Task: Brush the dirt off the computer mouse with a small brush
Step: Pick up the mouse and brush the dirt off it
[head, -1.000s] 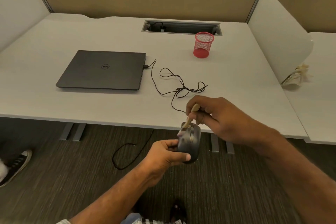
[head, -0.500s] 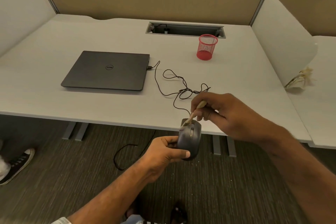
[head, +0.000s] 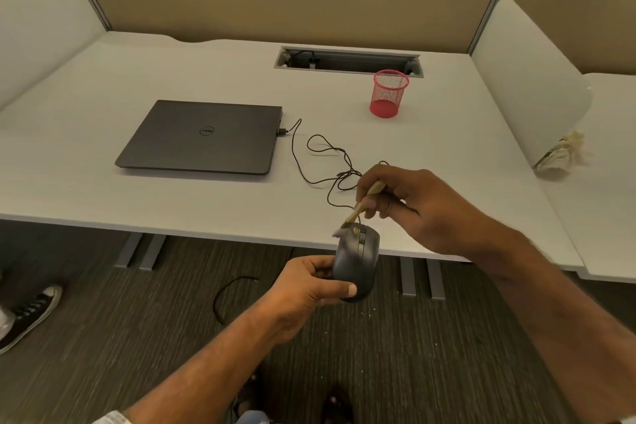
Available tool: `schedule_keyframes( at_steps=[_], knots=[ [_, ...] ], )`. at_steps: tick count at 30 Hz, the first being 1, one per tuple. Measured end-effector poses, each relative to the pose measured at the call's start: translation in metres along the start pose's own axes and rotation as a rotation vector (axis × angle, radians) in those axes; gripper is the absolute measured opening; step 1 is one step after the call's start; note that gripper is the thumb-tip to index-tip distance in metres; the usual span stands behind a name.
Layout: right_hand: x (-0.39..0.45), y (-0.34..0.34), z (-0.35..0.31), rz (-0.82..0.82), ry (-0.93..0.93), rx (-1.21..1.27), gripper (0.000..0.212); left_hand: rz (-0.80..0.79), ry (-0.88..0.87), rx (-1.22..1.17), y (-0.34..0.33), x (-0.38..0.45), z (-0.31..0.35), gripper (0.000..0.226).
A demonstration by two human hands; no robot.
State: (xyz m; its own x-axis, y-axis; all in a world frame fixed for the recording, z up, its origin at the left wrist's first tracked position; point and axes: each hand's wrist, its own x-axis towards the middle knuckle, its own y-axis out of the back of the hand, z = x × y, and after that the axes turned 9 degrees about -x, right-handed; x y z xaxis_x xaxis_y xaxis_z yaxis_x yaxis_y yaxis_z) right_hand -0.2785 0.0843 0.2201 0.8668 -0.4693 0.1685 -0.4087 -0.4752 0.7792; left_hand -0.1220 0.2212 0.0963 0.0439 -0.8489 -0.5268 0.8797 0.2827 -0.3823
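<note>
Head view, left hand [head: 303, 289] gripping mouse [head: 358, 262], right hand [head: 413, 206] pinching brush [head: 361, 205], Dell laptop [head: 203, 138], signs 385, 386

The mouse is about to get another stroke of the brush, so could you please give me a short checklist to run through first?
1. Mouse held firmly: ok, the left hand grips its lower body, thumb across the front.
2. Brush under control: ok, the right hand pinches the wooden handle.
3. Bristles on the mouse: ok, the tip meets the top end near the scroll wheel.
4. Cable slack: ok, it lies in loose loops on the desk, plugged into the closed laptop.
5. Debris falls clear of the laptop: ok, the mouse is held beyond the desk edge, above the carpet.
6. Dirt remaining on the mouse: cannot tell, the surface is blurred.
</note>
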Motion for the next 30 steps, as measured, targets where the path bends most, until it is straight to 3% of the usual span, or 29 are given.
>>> schedule_keyframes(
  at_steps=[6,16,23,28,30],
  knots=[
    [0.003,0.009,0.006,-0.187,-0.087,-0.035,0.011,-0.001,0.011,0.007,0.002,-0.002,-0.003,0.045],
    [0.012,-0.003,0.011,0.070,-0.045,0.009,0.007,-0.008,-0.010,-0.003,0.002,-0.002,0.001,0.045],
    [0.013,0.002,0.009,-0.175,-0.095,0.042,0.010,-0.020,-0.015,0.065,0.002,-0.002,-0.005,0.046],
    [0.013,-0.013,0.010,-0.093,-0.081,0.011,0.005,-0.060,0.010,0.063,0.000,-0.006,-0.013,0.045],
    [0.010,-0.009,0.011,0.031,-0.106,0.065,0.005,-0.057,0.013,0.056,0.002,-0.008,-0.016,0.046]
  ],
)
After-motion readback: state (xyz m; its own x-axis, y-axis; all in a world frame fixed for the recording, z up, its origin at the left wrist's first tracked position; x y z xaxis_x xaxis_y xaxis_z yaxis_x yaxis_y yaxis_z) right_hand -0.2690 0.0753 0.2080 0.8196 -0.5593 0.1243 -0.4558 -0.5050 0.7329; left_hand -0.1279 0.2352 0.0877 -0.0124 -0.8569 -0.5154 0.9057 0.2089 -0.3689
